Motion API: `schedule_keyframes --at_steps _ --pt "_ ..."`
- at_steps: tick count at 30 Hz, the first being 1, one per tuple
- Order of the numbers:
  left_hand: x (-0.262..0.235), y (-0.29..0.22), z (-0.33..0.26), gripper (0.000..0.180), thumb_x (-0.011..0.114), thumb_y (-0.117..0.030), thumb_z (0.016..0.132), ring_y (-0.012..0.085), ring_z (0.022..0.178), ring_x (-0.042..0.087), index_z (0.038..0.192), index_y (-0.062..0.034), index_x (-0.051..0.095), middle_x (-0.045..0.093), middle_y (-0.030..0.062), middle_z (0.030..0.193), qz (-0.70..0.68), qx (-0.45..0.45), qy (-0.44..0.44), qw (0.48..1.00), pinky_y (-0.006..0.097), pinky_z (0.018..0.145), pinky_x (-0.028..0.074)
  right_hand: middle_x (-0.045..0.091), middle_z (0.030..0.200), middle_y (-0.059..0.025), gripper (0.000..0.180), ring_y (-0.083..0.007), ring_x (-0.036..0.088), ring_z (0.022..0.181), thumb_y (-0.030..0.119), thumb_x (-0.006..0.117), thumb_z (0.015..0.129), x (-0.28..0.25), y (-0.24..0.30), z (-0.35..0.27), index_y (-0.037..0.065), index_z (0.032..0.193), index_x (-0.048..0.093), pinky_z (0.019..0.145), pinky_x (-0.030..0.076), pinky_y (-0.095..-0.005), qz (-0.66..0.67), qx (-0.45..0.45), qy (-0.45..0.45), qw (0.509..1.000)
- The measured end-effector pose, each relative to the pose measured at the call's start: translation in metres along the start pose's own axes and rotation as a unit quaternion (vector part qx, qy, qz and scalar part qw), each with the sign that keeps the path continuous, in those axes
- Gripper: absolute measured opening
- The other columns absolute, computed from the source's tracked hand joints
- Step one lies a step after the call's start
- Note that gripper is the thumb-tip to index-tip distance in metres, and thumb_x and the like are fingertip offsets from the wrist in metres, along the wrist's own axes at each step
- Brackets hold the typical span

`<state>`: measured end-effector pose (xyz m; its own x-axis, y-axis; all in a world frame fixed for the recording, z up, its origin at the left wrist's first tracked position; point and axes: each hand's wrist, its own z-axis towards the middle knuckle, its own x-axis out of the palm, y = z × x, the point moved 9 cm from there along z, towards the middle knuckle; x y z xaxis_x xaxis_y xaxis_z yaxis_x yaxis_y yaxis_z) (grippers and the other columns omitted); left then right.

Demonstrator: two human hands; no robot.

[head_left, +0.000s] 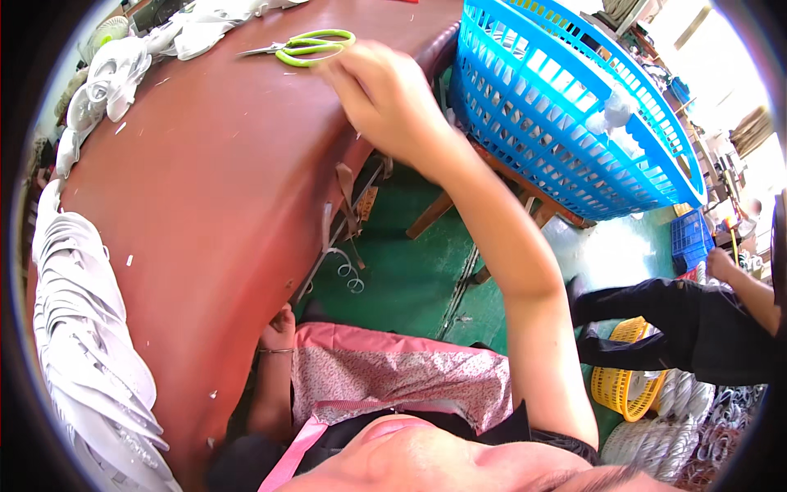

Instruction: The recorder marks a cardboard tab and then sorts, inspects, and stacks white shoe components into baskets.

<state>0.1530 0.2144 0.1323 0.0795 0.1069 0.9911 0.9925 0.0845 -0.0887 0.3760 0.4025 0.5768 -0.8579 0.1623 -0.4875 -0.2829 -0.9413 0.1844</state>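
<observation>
A pair of scissors [316, 47] with light green loop handles lies on the reddish-brown tabletop [205, 164], blades pointing left. My right hand [385, 98] reaches over the table's right edge, with bent fingers closed at the handle loops. The fingertips are slightly blurred and partly cover the loops. Low beside the table's near edge is my left hand [279, 330], its fingers curled and a thin band around the wrist. Whatever it might hold is hidden. A pink patterned apron [393, 369] covers my lap just right of that hand.
Stacked white cup-shaped pieces [90, 328] line the table's left side, and more white pieces [115, 78] lie along its far edge. A large blue basket [533, 107] rests on a wooden stool [430, 215] at right. Another person [656, 324] and a yellow basket [627, 394] are farther right.
</observation>
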Motion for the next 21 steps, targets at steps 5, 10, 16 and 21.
schedule_keyframes --at_steps 5,10,16,21 --pt "-0.036 -0.035 -0.043 0.036 0.056 -0.021 0.097 0.0170 0.077 0.059 0.126 -0.0013 0.052 0.058 0.0083 0.091 0.036 -0.043 -0.093 0.994 0.028 0.068 0.054 0.071 0.096 -0.0120 0.025 -0.0294 0.066 0.096 0.024 0.067 0.081 0.079 -0.107 0.058 0.008 0.099 0.073 0.083 0.053 -0.0389 -0.322 0.139 0.144 0.925" --pt "0.068 0.044 -0.114 0.049 0.060 -0.019 0.095 0.0212 0.071 0.064 0.138 -0.0073 0.039 0.060 0.0092 0.095 0.010 -0.329 0.214 0.920 0.033 0.059 0.052 0.071 0.103 -0.0177 0.026 -0.0312 0.068 0.099 0.019 0.066 0.077 0.083 -0.096 0.071 0.004 0.098 0.073 0.082 0.056 -0.0418 -0.224 0.226 0.265 0.910" --pt "0.084 0.130 -0.101 0.049 0.059 -0.019 0.095 0.0192 0.078 0.065 0.140 -0.0100 0.040 0.060 0.0090 0.104 0.283 -0.438 0.163 0.837 0.028 0.062 0.054 0.070 0.096 -0.0201 0.036 -0.0357 0.067 0.092 0.033 0.069 0.080 -0.008 -0.083 0.033 0.007 0.105 0.072 0.082 0.053 -0.0441 -0.135 0.241 0.115 0.954" --pt "0.113 0.170 -0.067 0.051 0.058 -0.021 0.097 0.0226 0.071 0.066 0.141 -0.0104 0.035 0.060 0.0112 0.101 0.436 -0.372 0.048 0.818 0.034 0.058 0.054 0.063 0.089 -0.0070 0.043 -0.0174 0.062 0.081 0.019 0.077 0.082 -0.092 -0.010 -0.143 0.004 0.118 0.058 0.076 0.052 -0.0323 0.070 0.371 -0.026 0.926"
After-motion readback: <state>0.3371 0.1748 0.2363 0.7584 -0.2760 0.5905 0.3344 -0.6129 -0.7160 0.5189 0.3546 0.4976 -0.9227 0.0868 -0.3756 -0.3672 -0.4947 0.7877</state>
